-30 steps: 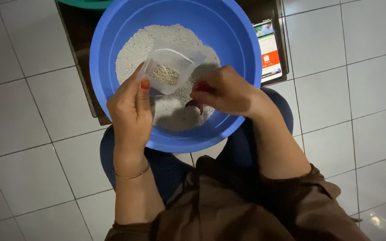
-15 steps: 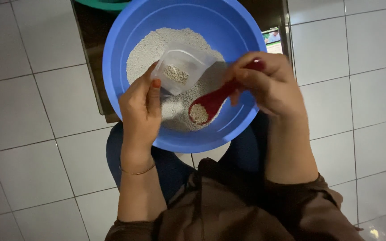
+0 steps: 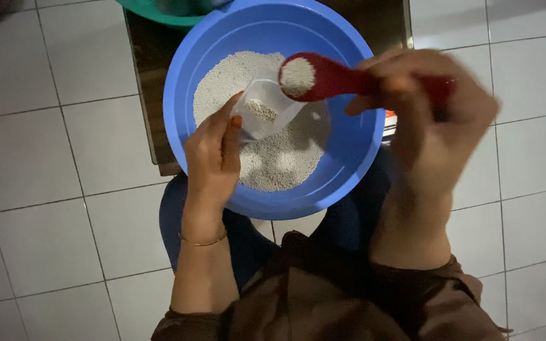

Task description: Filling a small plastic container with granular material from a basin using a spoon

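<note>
- Floor (image 3: 45,164): white tiles all round; the person sits over it, blue trouser legs under the bowl.
- Surface (image 3: 153,95): dark, low, carries the bowl; a green tub (image 3: 159,14) peeks in at the top edge, touching or just behind the bowl rim, can't tell which.
- Bowl (image 3: 184,82): big, blue, round, approx centre-top of view. Holds a spread of pale, fine grains (image 3: 273,161) across its bottom, heaped toward the upper left.
- Right hand (image 3: 424,120): blurred, fingers curled tight round the spoon handle, raised over the bowl's right rim.
- Left hand (image 3: 213,155): thumb and fingers pinch the lower left edge of the bag, holding its mouth up and open over the grains. Thin bangle on the wrist.
- Spoon (image 3: 323,79): red plastic, scoop end heaped w/ grains, level, right above the bag mouth.
- Bag (image 3: 263,110): small, clear plastic, only a little grain in the bottom, so mostly empty.
- Step, as I read it: filling the bag by the spoonful; this load is lifted, not yet tipped.
- Next move calls for: scoop tip inside the bag mouth, then a slow roll of the wrist so grains drop in, not over the edge; left hand must keep the mouth wide.
</note>
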